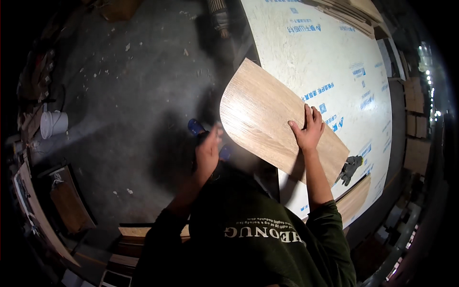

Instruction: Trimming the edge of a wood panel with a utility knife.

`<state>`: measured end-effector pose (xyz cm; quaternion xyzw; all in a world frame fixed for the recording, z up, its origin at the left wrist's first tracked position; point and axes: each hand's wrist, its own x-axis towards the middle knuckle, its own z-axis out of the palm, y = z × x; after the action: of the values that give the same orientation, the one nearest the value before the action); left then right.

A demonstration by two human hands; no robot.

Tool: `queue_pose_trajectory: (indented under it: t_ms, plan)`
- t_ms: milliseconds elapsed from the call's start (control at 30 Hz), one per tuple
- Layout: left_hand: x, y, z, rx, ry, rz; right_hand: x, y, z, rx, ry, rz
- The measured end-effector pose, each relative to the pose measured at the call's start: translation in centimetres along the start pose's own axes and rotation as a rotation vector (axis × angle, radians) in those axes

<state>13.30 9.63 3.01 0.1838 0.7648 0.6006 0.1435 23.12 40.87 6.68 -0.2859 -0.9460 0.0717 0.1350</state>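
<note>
A light wood-grain board (pixel 272 115) with one rounded end lies slantwise on the white worktable (pixel 282 43). Its rounded end juts out past the table's left edge. My right hand (pixel 311 131) rests on top of the board near its far edge, thumb spread away from the fingers. Off the rounded end, my left hand (pixel 208 153) hovers in the air, apart from the board. Its fingers are stretched out, a little blurred, with nothing in them. A dark grey work glove (pixel 351 170) lies by the board's right end.
Another wood-grain piece (pixel 354 201) lies at the table's near right. Stacked panels (pixel 349 12) sit at its far end. On the scrap-littered grey floor (pixel 129 95), a white bucket (pixel 53 123) stands at left. A brown panel (pixel 71 205) leans at lower left.
</note>
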Motion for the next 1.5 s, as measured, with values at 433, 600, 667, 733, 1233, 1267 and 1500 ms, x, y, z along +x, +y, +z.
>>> queue_pose_trajectory:
  t_ms: [433, 600, 667, 733, 1233, 1267, 1500]
  plan:
    - [21.0, -2.9, -2.1, -0.051, -0.061, 0.094, 6.1, -4.6, 3.2, -0.037, -0.029, 0.1]
    - [16.8, -1.7, -0.2, 0.054, 0.017, 0.267, 6.6, -4.4, 2.8, -0.023, -0.045, 0.152]
    - [12.5, -0.8, 0.8, 0.172, 0.097, 0.258, 6.8, -5.0, 2.6, -0.025, -0.072, 0.172]
    - [8.0, 0.1, 3.0, 0.276, 0.009, 0.383, 6.9, -5.3, 2.4, -0.033, -0.074, 0.2]
    - [17.3, -1.1, 4.2, -0.23, 0.072, -0.152, -5.9, 5.9, -1.0, 0.025, 0.098, 0.123]
    - [19.1, -0.7, 3.6, -0.262, 0.03, -0.134, -5.9, 4.9, -1.4, 0.07, 0.024, 0.097]
    - [19.6, 0.9, 4.2, 0.283, 0.047, 0.024, -5.6, 2.4, -1.7, -0.053, -0.06, 0.216]
